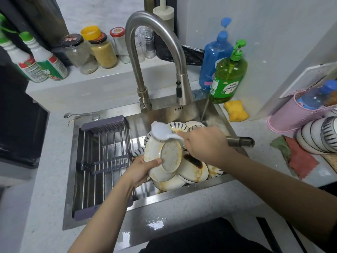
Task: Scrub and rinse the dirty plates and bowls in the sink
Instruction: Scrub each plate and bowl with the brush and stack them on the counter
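Both bare forearms are extended forward from the bottom of the view, converging over the middle. The left hand is turned palm-up, its thumb laid across the upturned base of a bowl and its fingers curled beneath the rim. The right hand is held slightly higher, knuckles up, fingers closed around the handle of a brush, which is pressed against the bowl's upper edge.
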`<state>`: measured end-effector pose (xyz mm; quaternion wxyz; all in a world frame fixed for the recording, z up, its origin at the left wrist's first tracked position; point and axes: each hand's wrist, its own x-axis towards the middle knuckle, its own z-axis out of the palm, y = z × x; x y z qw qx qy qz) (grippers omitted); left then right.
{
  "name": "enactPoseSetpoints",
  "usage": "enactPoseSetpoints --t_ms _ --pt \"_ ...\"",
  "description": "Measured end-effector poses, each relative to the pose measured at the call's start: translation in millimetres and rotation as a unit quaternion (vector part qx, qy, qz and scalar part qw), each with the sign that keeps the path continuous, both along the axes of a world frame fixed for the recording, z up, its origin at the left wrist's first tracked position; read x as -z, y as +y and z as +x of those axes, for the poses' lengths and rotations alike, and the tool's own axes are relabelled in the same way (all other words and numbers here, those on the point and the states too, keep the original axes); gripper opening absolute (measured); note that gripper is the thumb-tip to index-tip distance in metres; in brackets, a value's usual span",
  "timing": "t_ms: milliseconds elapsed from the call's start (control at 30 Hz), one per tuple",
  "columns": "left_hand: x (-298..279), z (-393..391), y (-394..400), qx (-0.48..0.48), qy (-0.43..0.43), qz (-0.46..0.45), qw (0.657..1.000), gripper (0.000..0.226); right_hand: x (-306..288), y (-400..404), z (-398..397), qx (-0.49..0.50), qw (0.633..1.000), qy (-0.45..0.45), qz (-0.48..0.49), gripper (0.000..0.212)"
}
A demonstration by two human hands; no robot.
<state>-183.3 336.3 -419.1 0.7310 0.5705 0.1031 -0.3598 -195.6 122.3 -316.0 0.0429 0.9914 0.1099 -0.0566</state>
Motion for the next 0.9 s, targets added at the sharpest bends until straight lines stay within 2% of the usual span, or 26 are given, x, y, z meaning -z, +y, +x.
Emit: enactPoseSetpoints --t_ms 100,167,233,300,367,467,533,633,700,733,800,900 --pt "-3 0 0 0.002 0.001 -0.007 1.0 0.034 0 -11 13 0.054 0.998 0.007 -0.019 0.034" --pt "-3 0 2 -0.006 0.012 -0.019 1.0 0.035 2 -6 9 0.026 1.0 -0.003 -0.015 0.036" --pt "-3 2 4 -0.019 0.019 -0.044 0.999 0.056 2 -2 3 -0.002 1.0 -0.009 0.004 0.04" --pt "-2 3 7 -0.031 0.03 -0.076 0.996 0.082 4 -10 10 0.03 1.0 0.001 0.002 0.039" --pt "0 3 10 -0.052 0.037 -0.107 0.992 0.09 4 -22 15 0.07 0.997 0.04 0.005 0.039" --pt "-1 4 16 -0.076 0.05 -0.139 0.986 0.093 5 -26 10 0.06 0.997 0.046 0.032 0.039" --pt "0 6 20 -0.086 0.056 -0.157 0.982 0.084 4 -27 8 0.056 0.996 0.05 0.047 0.04" --pt "2 7 23 -0.104 0.065 -0.187 0.975 0.07 0 -37 15 0.084 0.989 0.102 0.062 0.042" --pt "1 6 23 -0.113 0.074 -0.198 0.971 0.065 -4 -38 19 0.081 0.989 0.099 0.071 0.042" --pt "-3 6 22 -0.112 0.079 -0.198 0.971 0.055 -5 -37 20 0.073 0.991 0.088 0.075 0.042" --pt "-8 7 21 -0.131 0.079 -0.194 0.969 0.017 -7 -35 23 0.072 0.991 0.071 0.086 0.043" --pt "-3 13 25 -0.202 0.07 -0.218 0.952 0.023 -11 -40 20 0.072 0.989 0.108 0.071 0.041"
